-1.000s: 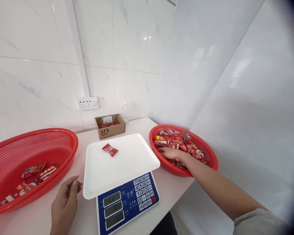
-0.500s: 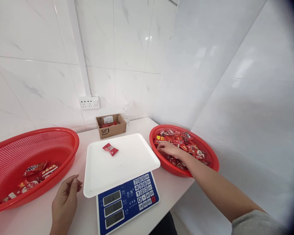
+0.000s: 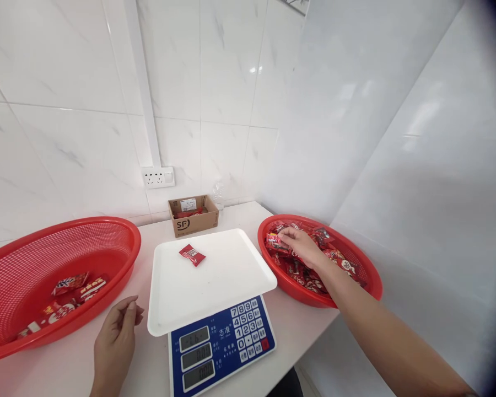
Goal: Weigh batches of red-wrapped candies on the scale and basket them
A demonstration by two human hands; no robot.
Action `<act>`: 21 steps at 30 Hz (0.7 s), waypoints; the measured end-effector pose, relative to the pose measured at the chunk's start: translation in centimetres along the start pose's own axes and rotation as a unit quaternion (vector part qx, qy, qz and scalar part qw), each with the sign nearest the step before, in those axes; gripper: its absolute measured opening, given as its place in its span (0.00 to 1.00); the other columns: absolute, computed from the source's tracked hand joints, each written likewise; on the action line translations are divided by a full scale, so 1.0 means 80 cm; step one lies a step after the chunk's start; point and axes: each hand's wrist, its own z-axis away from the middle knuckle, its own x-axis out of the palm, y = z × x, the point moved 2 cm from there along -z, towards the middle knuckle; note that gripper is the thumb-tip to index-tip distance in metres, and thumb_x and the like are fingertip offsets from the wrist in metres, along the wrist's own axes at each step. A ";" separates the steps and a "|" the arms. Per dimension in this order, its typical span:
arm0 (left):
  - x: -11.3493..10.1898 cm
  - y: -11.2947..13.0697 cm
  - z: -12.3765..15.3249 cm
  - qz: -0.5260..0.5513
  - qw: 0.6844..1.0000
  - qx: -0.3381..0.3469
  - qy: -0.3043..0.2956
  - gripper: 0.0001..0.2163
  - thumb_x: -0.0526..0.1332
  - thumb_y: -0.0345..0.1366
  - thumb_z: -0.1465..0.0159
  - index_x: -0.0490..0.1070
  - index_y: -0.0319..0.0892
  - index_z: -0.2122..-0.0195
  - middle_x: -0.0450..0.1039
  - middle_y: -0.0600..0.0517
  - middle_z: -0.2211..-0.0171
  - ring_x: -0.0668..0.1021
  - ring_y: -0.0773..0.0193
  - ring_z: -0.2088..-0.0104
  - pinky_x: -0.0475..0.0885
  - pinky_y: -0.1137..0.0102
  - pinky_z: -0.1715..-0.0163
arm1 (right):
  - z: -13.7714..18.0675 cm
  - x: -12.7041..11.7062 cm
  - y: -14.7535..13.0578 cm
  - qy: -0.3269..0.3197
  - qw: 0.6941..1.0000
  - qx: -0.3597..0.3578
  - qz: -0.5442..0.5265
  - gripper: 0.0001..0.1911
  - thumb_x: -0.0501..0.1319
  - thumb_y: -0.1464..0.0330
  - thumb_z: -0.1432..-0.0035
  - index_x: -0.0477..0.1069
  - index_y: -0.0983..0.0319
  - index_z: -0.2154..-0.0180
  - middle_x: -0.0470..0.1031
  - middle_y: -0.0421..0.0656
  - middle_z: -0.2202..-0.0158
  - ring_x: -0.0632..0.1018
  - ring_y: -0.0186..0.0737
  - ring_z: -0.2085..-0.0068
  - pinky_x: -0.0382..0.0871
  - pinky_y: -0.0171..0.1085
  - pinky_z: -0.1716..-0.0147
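My right hand (image 3: 301,246) reaches into the round red basket (image 3: 370,281) on the right, which is heaped with red candy packets (image 3: 303,270). Its fingers are pinched on a packet at the far left of the heap. My left hand (image 3: 116,337) rests on the white counter beside the scale, fingers loosely curled and holding nothing. A single red candy packet (image 3: 192,254) lies on the scale's white tray (image 3: 209,281). The blue scale panel (image 3: 222,345) with keypad and displays faces me.
A large oval red basket (image 3: 107,234) at the left holds a few packets (image 3: 72,292). A small open cardboard box (image 3: 194,215) stands at the back by the tiled wall, under a wall socket (image 3: 158,177). The counter edge drops off at the right.
My right hand has moved from the near side of the heap to its far left and lifted slightly, pinching a packet. My left hand has stayed put. The view has shifted slightly.
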 end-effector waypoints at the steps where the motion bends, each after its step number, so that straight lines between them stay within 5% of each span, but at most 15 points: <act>1: 0.000 0.000 0.000 0.002 1.000 -0.001 0.000 0.21 0.53 0.54 0.47 0.69 0.43 0.61 0.71 0.51 0.69 0.76 0.59 0.70 0.72 0.64 0.66 | 0.003 0.007 -0.009 -0.008 1.000 -0.015 0.006 0.08 0.57 0.61 0.49 0.65 0.60 0.73 0.71 0.38 0.74 0.74 0.35 0.70 0.68 0.35 0.66; 11: 0.001 0.006 0.003 0.019 0.999 0.025 -0.009 0.20 0.53 0.53 0.45 0.69 0.42 0.62 0.71 0.50 0.71 0.75 0.59 0.71 0.72 0.66 0.70 | 0.001 0.146 -0.066 -0.139 0.969 -0.120 0.166 0.04 0.58 0.72 0.47 0.72 0.62 0.70 0.75 0.42 0.68 0.74 0.37 0.66 0.65 0.35 0.65; 15: 0.002 0.004 0.002 0.030 0.999 0.028 -0.011 0.20 0.53 0.53 0.44 0.69 0.41 0.62 0.71 0.51 0.71 0.75 0.60 0.71 0.72 0.66 0.70 | 0.004 0.169 -0.078 -0.143 0.950 -0.166 0.221 0.10 0.59 0.72 0.45 0.73 0.62 0.59 0.70 0.47 0.54 0.73 0.40 0.59 0.63 0.38 0.59; 21: 0.001 0.006 0.003 0.033 0.999 0.022 -0.026 0.20 0.54 0.52 0.44 0.69 0.41 0.62 0.71 0.51 0.72 0.75 0.60 0.71 0.72 0.67 0.69 | 0.017 0.190 -0.084 -0.213 0.923 -0.184 0.263 0.10 0.59 0.73 0.45 0.77 0.60 0.63 0.72 0.45 0.61 0.74 0.39 0.62 0.63 0.35 0.59</act>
